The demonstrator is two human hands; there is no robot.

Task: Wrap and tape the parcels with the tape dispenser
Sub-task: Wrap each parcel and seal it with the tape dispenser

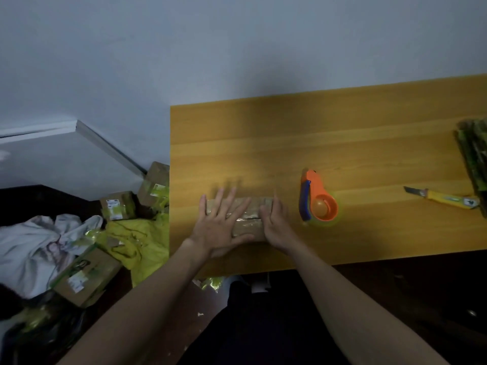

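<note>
Our left hand (221, 227) lies flat with spread fingers on the parcel (249, 216) near the table's (342, 133) front edge, while our right hand (274, 219) presses its right end, fingers apparently bent over the far side (we cannot tell if they truly grip). The dispenser (317, 200) sits idle just right of the parcel, a knife (442, 198) further right. If we lift one hand to reach the dispenser, we judge the glossy tape seam could spring loose or the parcel slide on the smooth wood, since only palm pressure holds it.
</note>
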